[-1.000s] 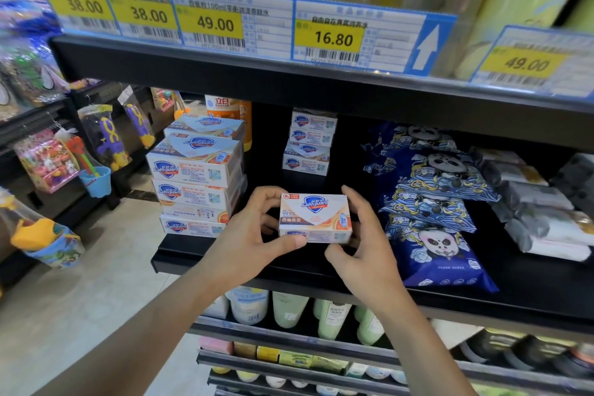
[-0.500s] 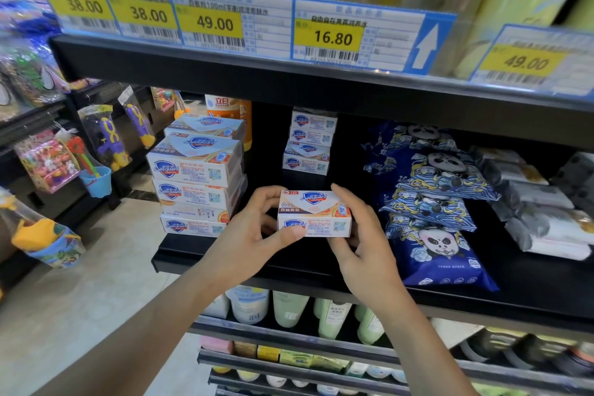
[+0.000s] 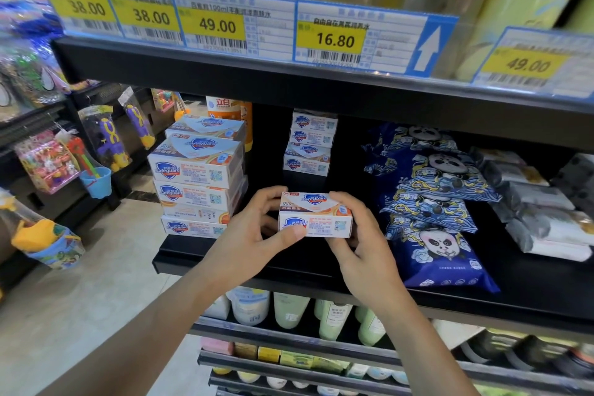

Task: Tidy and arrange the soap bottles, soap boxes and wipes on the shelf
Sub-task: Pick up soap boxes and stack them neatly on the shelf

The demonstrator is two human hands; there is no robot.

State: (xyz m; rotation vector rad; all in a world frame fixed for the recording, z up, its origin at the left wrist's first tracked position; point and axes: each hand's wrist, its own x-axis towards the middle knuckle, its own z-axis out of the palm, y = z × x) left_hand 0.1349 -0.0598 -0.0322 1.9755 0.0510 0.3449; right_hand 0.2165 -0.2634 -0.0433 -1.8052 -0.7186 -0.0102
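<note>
Tipped Safeguard soap box (image 3: 316, 215) back since a second ago, barcode side now forward, pinched between left hand (image 3: 254, 235) and right hand (image 3: 360, 244) above black shelf (image 3: 225, 254), right of the stacked soap boxes (image 3: 197, 177)

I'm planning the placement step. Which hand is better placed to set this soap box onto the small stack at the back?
Probably the right hand: it grips the soap box directly below the small stack, while the left hand reaches in from the side.
</note>
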